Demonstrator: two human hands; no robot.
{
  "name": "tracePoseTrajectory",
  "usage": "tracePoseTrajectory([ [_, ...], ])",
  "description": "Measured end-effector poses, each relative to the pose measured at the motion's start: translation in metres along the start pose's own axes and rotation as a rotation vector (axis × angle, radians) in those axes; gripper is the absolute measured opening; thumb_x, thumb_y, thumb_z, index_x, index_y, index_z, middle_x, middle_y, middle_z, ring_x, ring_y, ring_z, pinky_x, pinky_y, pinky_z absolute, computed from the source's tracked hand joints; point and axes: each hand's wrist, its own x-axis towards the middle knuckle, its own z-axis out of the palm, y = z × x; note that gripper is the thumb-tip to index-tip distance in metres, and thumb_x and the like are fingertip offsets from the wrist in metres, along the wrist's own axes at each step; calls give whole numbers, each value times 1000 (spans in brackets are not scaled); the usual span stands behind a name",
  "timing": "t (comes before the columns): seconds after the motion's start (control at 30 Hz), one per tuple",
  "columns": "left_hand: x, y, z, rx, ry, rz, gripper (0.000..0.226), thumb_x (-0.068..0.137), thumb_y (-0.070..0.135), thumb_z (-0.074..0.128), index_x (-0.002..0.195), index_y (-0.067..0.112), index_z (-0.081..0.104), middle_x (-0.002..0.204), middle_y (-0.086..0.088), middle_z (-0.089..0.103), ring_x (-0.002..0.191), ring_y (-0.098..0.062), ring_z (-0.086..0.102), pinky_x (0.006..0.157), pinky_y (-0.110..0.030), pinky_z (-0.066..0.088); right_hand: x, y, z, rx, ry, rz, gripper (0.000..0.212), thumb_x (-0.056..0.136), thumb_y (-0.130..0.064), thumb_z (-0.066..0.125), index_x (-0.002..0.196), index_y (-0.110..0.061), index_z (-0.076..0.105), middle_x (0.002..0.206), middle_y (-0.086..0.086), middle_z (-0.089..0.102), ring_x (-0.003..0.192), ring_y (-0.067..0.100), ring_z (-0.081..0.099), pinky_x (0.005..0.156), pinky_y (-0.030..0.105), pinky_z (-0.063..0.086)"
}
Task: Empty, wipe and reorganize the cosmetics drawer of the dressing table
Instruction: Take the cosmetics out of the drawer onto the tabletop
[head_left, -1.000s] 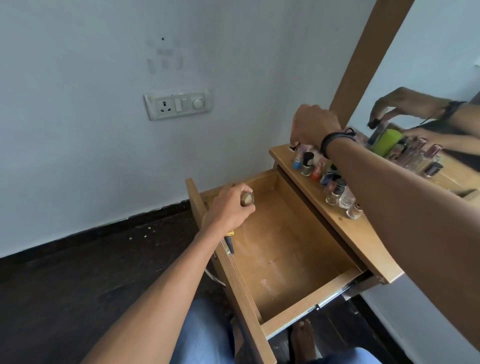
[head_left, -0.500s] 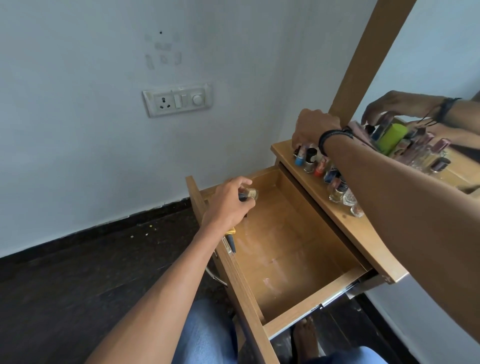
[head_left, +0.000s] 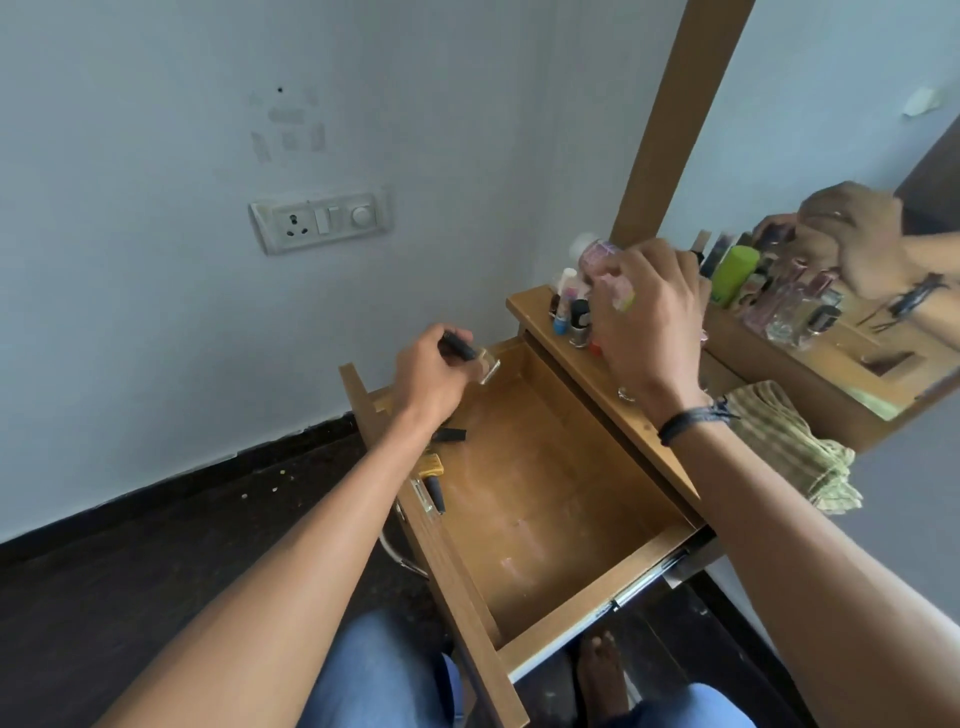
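The wooden drawer (head_left: 597, 597) is seen pulled far out from under the bench (head_left: 532, 312), and its flat, box-shaped floor is mostly bare wood marked with pale, chalky smears. Only a few small things are found in it, all along the left wall: a short black piece (head_left: 451, 434), a yellow-gold item (head_left: 432, 464) and a slim dark stick (head_left: 435, 494) beside a metal fitting. Above the far left corner of the drawer a small bottle (head_left: 475, 358) of clear glass with a black cap is held in the left hand (head_left: 428, 376), the fingers curled round the cap and the bottle tilted onto its side. A rounded pink bottle (head_left: 605, 270) with a white cap is gripped by the curled fingers of the right hand (head_left: 649, 327), raised over the far end of the bench. Below it a cluster of nail polish bottles (head_left: 571, 317) is stood upright on the smooth wooden top, with blue, red and dark colours among them. A dark cord band is worn at the right wrist. Further right a folded, striped woven cloth (head_left: 789, 447) is laid on the bench by the mirror (head_left: 831, 130), where more glass bottles and a green cylinder are shown; whether these are real or reflected cannot be told.
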Motion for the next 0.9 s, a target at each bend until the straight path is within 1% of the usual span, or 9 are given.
tracePoseTrajectory([
  [0.1,20,24,14,-18,15,65,24,85,17,80,106,18,67,100,7,69,94,-10,67,86,-26,56,-18,13,-13,-60,95,-53,10,89,-16,61,95,-16,69,106,5,65,108,32,51,93,49,39],
  [0.23,48,51,34,29,42,124,26,87,21,77,110,18,65,106,5,69,95,-12,65,82,-24,52,-34,28,-27,-164,267,-99,10,90,-16,63,92,-19,72,105,0,68,105,30,52,93,48,35],
  [0.33,65,61,48,90,44,137,26,90,21,74,113,19,63,105,6,65,92,-11,62,69,-14,43,-45,38,-33,-134,357,-52,8,89,-15,68,94,-17,74,102,0,67,106,24,48,91,47,35],
  [0.4,74,62,56,128,31,128,24,91,19,73,113,19,62,104,6,64,91,-11,61,61,-9,36,-54,45,-33,-87,358,-14,10,90,-16,70,99,-15,73,105,3,66,105,25,49,89,44,34],
  [0.43,77,61,60,143,22,124,23,92,18,72,112,19,61,104,5,64,91,-13,61,60,-9,35,-59,50,-32,-68,344,-4,13,90,-18,70,103,-14,72,106,4,65,103,28,51,89,43,34],
  [0.57,87,57,71,231,-16,146,25,95,18,69,117,15,58,109,-4,66,97,-20,63,71,-23,45,-80,69,-27,-24,259,18,26,90,-20,72,114,-15,62,112,9,63,101,34,54,90,44,35],
  [0.63,92,60,72,252,-34,158,28,94,17,69,120,14,57,111,-5,66,97,-20,63,70,-23,45,-82,71,-26,-10,264,37,32,88,-20,74,115,-16,58,112,9,63,102,34,54,92,43,35],
  [0.77,98,65,73,267,-146,129,36,94,15,69,127,15,56,116,-4,66,99,-19,62,78,-27,49,-80,67,-26,26,267,91,40,87,-23,75,117,-21,50,110,8,62,103,29,48,91,43,36],
  [0.9,100,67,77,231,-190,105,35,93,11,69,126,14,59,120,-8,66,99,-18,61,82,-28,50,-80,69,-27,39,258,126,42,86,-25,74,119,-23,48,109,7,61,104,29,47,92,42,35],
])
